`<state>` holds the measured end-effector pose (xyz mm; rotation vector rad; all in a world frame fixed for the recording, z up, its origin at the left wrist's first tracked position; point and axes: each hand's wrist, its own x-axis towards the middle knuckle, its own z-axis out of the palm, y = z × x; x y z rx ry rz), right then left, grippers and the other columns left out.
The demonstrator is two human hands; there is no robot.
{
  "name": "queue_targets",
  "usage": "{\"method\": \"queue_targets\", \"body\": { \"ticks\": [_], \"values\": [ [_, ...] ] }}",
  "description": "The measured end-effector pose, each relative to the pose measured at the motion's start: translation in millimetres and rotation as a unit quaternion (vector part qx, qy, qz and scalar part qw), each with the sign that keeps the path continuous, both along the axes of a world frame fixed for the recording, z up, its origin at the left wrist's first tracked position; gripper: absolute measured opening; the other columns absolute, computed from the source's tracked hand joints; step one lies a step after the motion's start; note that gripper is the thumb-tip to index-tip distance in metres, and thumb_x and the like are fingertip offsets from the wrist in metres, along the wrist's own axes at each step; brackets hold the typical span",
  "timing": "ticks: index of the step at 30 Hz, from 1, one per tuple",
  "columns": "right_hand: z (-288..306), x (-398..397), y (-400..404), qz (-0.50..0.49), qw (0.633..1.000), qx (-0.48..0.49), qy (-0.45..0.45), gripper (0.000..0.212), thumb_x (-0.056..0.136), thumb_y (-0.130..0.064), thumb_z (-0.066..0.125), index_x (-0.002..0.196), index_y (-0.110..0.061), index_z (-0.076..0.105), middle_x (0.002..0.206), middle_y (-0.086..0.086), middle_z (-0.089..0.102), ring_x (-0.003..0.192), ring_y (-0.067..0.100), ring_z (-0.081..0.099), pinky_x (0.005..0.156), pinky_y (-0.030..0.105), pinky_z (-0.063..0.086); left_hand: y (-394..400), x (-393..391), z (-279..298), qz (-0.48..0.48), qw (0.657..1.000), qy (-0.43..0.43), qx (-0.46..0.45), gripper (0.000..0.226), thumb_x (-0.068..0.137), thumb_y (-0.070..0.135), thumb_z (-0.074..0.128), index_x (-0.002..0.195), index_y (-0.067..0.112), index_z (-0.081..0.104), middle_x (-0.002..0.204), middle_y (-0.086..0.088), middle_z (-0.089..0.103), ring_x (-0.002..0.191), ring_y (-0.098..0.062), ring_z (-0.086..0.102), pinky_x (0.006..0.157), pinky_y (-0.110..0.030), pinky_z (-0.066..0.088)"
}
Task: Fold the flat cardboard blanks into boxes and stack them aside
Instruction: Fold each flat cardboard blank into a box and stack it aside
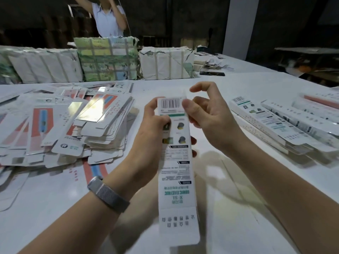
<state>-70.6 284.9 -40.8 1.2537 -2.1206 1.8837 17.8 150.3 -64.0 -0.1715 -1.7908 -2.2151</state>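
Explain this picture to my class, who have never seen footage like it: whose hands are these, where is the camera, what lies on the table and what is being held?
There is no machine here. The single picture comes from a wide-angle camera worn on a person's head, looking forward and down, so the two bare arms belong to the wearer. The left hand, with a watch band on its wrist, grips a long narrow white box printed with a barcode near its far end. The right hand touches that far end with curled fingers, thumb on the barcode corner. On the white table, a loose heap of flat blanks lies to the left and folded boxes lie side by side to the right. Wrapped bundles stand along the far edge, and another person stands behind them.
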Motion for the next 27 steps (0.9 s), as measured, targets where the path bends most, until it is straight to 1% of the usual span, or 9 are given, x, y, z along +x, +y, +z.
{"method": "queue_targets", "body": {
  "ticks": [2,4,6,9,13,17,20,24,27],
  "values": [
    [-1.4,-0.7,-1.8,0.023,0.999,0.003,-0.026,0.024,0.091,-0.037,0.056,0.111,-0.029,0.046,0.080,0.011,0.062,0.065,0.005,0.055,0.063,0.018,0.044,-1.9,-0.2,-0.9,0.009,1.000,0.013,0.003,0.036,0.102,0.014,0.032,0.132,0.031,0.042,0.088,-0.008,0.074,0.073,-0.037,0.072,0.058,-0.045,0.058],
    [-2.6,-1.1,-3.3,0.033,0.998,0.014,-0.044,0.030,0.091,-0.034,0.055,0.119,-0.025,0.052,0.079,0.009,0.059,0.065,0.006,0.053,0.060,0.017,0.042,-3.3,0.8,-3.2,0.007,1.000,0.016,-0.008,0.036,0.102,0.013,0.032,0.132,0.030,0.041,0.086,-0.007,0.073,0.072,-0.036,0.071,0.057,-0.044,0.058],
    [-3.2,-0.4,-4.4,0.049,0.996,0.022,-0.073,0.033,0.091,-0.034,0.053,0.120,-0.020,0.057,0.082,0.009,0.061,0.070,0.011,0.054,0.058,0.021,0.042,-3.7,0.9,-5.2,-0.001,1.000,0.017,-0.008,0.037,0.100,0.014,0.033,0.133,0.030,0.040,0.085,-0.007,0.073,0.071,-0.034,0.071,0.057,-0.044,0.058],
    [-1.7,2.6,-4.9,0.074,0.993,0.011,-0.097,0.024,0.092,-0.030,0.048,0.104,-0.017,0.065,0.084,0.006,0.063,0.079,0.022,0.055,0.060,0.029,0.043,-2.7,-0.7,-6.1,0.001,1.000,0.019,-0.016,0.039,0.094,0.019,0.038,0.130,0.034,0.043,0.088,-0.010,0.073,0.073,-0.035,0.071,0.059,-0.047,0.058],
    [0.0,3.1,-4.8,0.048,0.993,-0.012,-0.103,0.018,0.087,-0.027,0.050,0.088,-0.019,0.065,0.095,0.006,0.065,0.093,0.032,0.061,0.084,0.053,0.050,-3.4,-0.3,-5.1,-0.012,1.000,-0.005,-0.009,0.032,0.094,0.026,0.043,0.121,0.041,0.050,0.089,-0.012,0.072,0.073,-0.038,0.072,0.057,-0.045,0.058],
    [-1.5,3.8,-6.3,0.072,0.987,-0.087,-0.112,0.030,0.085,-0.017,0.055,0.113,-0.026,0.059,0.108,0.001,0.066,0.094,0.020,0.068,0.081,0.036,0.055,-3.5,1.3,-1.7,-0.021,1.000,-0.009,0.000,0.035,0.098,0.027,0.042,0.129,0.042,0.048,0.096,-0.017,0.071,0.075,-0.039,0.073,0.057,-0.044,0.058],
    [-0.7,1.3,-4.1,0.088,0.978,-0.132,-0.136,0.043,0.082,-0.012,0.060,0.120,-0.030,0.052,0.110,0.001,0.062,0.097,0.019,0.069,0.080,0.031,0.055,0.0,2.7,-3.1,-0.018,1.000,0.000,-0.008,0.047,0.107,0.024,0.036,0.134,0.062,0.038,0.097,-0.008,0.074,0.080,-0.039,0.073,0.059,-0.045,0.059],
    [1.3,-1.7,-0.5,0.082,0.980,-0.121,-0.134,0.038,0.079,-0.008,0.058,0.113,-0.024,0.062,0.095,-0.001,0.062,0.093,0.017,0.065,0.082,0.035,0.052,3.4,3.9,-2.9,-0.031,0.999,0.000,-0.008,0.055,0.107,0.027,0.037,0.132,0.075,0.026,0.094,-0.008,0.075,0.081,-0.038,0.074,0.058,-0.043,0.059],
    [4.6,-0.2,1.8,0.078,0.986,-0.085,-0.119,0.017,0.081,-0.012,0.058,0.090,-0.021,0.069,0.084,-0.004,0.068,0.088,0.019,0.063,0.080,0.036,0.050,2.1,4.0,-4.6,-0.031,0.999,-0.006,-0.015,0.053,0.107,0.028,0.038,0.134,0.073,0.024,0.092,-0.010,0.075,0.081,-0.039,0.074,0.059,-0.043,0.059]
  ]
}}
